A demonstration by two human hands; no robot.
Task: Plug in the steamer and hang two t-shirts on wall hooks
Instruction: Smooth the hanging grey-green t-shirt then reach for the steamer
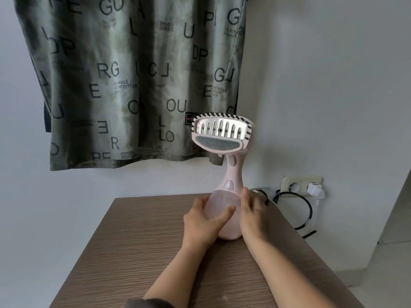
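standing upright on the table, the steamer sits between left hand and right hand

1. Left hand and right hand: bare, no rings or watch.
2. Both forearms uncovered, sleeveless up to the frame's bottom edge.
3. Dark cloth beside the left forearm, at that edge.

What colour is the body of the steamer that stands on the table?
Pale pink. The steamer shows this best in the head view, the only one.
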